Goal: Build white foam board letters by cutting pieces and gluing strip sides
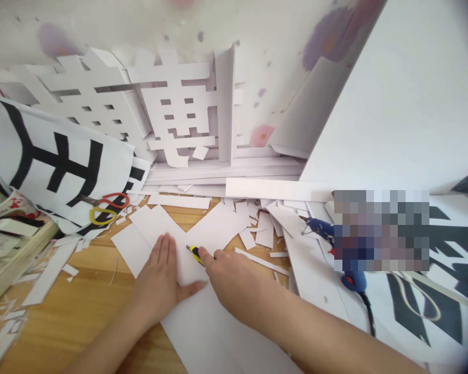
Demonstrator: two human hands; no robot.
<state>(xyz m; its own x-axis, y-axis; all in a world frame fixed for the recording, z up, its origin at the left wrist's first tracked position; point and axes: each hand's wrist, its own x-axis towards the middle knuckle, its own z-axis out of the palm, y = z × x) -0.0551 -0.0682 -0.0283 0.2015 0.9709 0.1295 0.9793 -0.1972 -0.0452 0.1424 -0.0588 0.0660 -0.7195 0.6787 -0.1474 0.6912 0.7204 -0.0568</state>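
A white sheet of board [203,322] lies on the wooden table, reaching toward the front edge of the view. My left hand [158,272] rests flat on the white pieces, its fingers together and its thumb stretched out to the right. Wrapped round a yellow and black utility knife [196,254], my right hand [234,280] sits just right of the left thumb. The blade points up and left over the white board. Other white cut pieces [218,221] lie just beyond both hands.
Red and yellow scissors [103,213] lie at the left by black-printed paper [62,161]. A blue glue gun [320,228] with a cord lies at the right. Cut-out white panels [179,98] lean on the wall. Scraps litter the wooden table [81,306]; a wooden box [21,259] stands left.
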